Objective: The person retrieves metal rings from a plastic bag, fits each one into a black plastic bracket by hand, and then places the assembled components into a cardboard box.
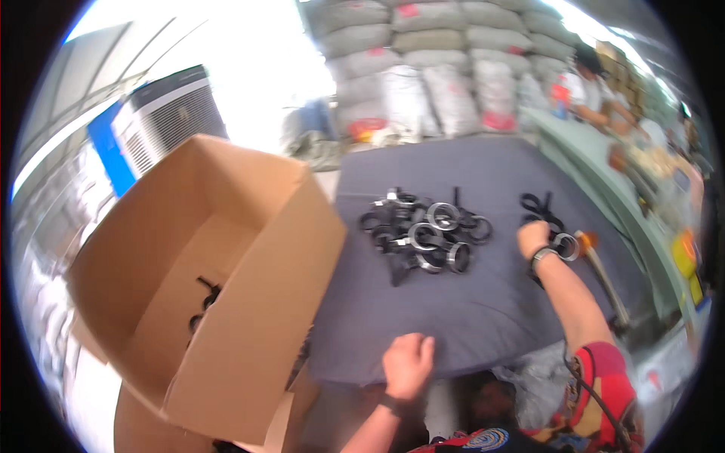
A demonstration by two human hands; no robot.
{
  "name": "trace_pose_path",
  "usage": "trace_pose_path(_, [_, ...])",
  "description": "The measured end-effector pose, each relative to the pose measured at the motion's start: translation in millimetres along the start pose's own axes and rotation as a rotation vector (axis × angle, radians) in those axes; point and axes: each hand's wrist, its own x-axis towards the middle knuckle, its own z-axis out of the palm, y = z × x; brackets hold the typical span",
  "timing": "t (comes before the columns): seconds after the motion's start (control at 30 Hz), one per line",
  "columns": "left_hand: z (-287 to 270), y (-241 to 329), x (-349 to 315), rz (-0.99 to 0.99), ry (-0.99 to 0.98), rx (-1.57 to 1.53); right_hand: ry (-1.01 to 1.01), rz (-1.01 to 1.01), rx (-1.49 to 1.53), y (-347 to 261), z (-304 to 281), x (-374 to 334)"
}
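My right hand (533, 238) reaches over the right side of the cloth-covered table (491, 302), its fingers curled at a small group of black ring-shaped parts (538, 205). What the fingers grip there is hidden by the hand. A silver-rimmed ring (565, 246) lies just right of my wrist. Near the table's front edge, my left hand (408, 364) is held with its fingers curled in and the thumb alongside; nothing shows in it. Between and beyond my hands, a pile of black and silver rings (428, 235), some with short black stems, lies mid-table.
A large open cardboard box (257, 302) stands left against the table, with a few black parts (208, 302) inside. A hammer-like tool (604, 275) lies at the right edge. Beyond are a green bench (581, 155), a seated person (593, 94) and stacked sacks (430, 45).
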Motion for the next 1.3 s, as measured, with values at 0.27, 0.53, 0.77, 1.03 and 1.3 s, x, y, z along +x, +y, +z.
trace_pose_path(0.27, [-11.1, 5.2, -10.5, -0.032, -0.036, -0.04, 0.301, -0.145, 0.509, 6.0, -50.1, -65.2])
trace_pose_path(0.53, [-19.0, 29.0, -16.7, -0.475, -0.393, -0.892, -0.06, -0.497, 1.819, -75.7, -99.5, -252.7])
trace_pose_path(0.77, [-12.6, 21.0, -51.7, -0.659, -0.363, -1.223, 0.175, -0.647, 1.449, -84.3, -86.0, -300.4])
trace_pose_path(1.03, [-33.9, -2.9, -84.2, -0.679, -0.305, -1.014, 0.592, -0.106, 0.287, 26.6, -13.5, -200.5])
trace_pose_path(1.3, [-24.3, -23.6, -96.0, -0.686, -0.275, -1.032, 0.55, -0.164, 0.209, 50.0, -10.3, -180.7])
